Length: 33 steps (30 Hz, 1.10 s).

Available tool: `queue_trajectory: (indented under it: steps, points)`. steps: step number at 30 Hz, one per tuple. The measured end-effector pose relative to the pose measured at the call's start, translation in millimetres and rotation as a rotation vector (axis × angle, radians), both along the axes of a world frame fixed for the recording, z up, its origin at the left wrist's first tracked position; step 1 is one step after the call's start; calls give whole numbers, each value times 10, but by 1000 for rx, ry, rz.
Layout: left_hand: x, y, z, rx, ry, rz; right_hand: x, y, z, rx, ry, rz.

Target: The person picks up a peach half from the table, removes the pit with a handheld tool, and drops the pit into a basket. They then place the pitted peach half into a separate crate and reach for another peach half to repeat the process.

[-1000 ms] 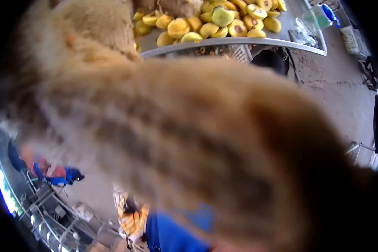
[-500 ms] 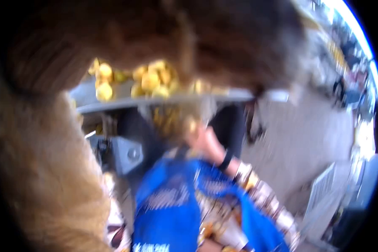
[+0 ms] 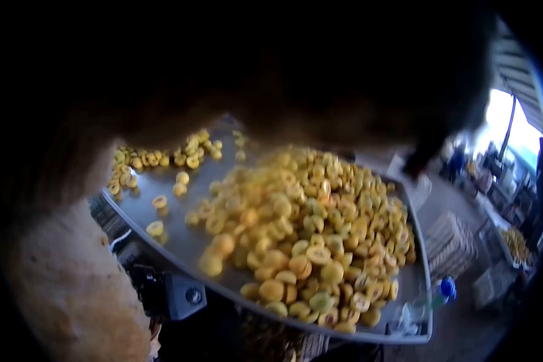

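Note:
A large, blurred form, apparently my left hand (image 3: 72, 271), is held close in front of the camera. It covers the left side and the top of the view, too near and dark to make out its fingers. Beyond it is a metal tray table (image 3: 181, 244) bearing a big heap of halved yellow fruits (image 3: 338, 241), apricot-like, some showing brown pits or hollows. A smaller group of fruit halves (image 3: 193, 148) lies at the tray's far left, with several loose ones between. My right hand is out of view.
A clear bottle with a blue cap (image 3: 447, 288) lies at the tray's right front corner. Below the left edge is a grey box with a round knob (image 3: 187, 295). Stacked crates (image 3: 452, 246) and another tray of fruit (image 3: 516, 246) stand at the right.
The view has swung up from my lap and blue apron to the tray of fruit. My right hand, low by my lap before, has left the view. The form before the camera remains, darker now.

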<state>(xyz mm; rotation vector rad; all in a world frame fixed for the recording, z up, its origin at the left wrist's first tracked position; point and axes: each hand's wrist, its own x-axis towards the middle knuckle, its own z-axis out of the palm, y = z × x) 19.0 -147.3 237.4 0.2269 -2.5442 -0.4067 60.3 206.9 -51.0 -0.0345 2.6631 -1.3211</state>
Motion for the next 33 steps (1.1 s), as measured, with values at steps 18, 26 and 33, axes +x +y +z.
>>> queue_trajectory:
  steps: [18, 26, 33]
  points:
    - [-981, 1334, -1394, 74, 5, -414, -102, 63, 120, 37, -138, 75]
    - [-1304, 1515, -2273, 34, -495, -282, -32, 64, 269, 53, 98, 251]
    - [-1196, 955, -2298, 808, -242, -285, -85, -26, 269, 51, -97, 48]
